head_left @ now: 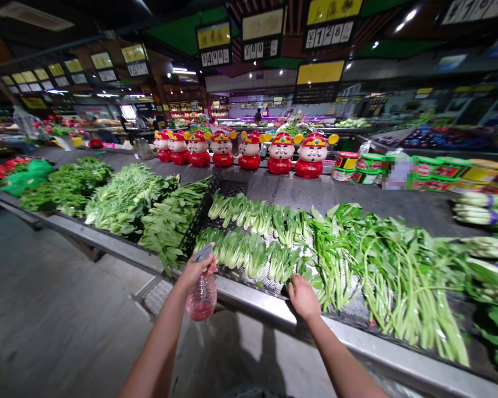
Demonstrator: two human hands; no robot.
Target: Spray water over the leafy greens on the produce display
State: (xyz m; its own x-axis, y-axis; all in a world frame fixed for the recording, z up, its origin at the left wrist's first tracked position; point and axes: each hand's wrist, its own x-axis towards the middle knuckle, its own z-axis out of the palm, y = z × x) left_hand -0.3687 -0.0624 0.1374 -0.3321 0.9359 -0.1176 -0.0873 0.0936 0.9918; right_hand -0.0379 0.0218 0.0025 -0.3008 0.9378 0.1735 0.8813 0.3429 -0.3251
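Note:
My left hand (pixel 196 273) is wrapped round the neck of a clear spray bottle (pixel 201 301) with a grey trigger head and pinkish ribbed body. It hangs upright before the metal front edge of the vegetable stand. On the stand, bok choy (pixel 249 255) lies in two rows on a perforated black surface. At the right end of the front row, my right hand (pixel 304 297) reaches down with curled fingers against a bok choy; the fingertips are partly hidden. Just to the right of that hand lie long-stemmed leafy greens (pixel 336 265).
A black crate divider (pixel 199 218) separates the bok choy from flat leafy greens (pixel 170 221) on the left. Behind stand several red figurines (pixel 223 150) and stacked tins (pixel 367 167). Purple-banded vegetables (pixel 481 213) lie far right. The metal rail (pixel 269 307) runs along the front.

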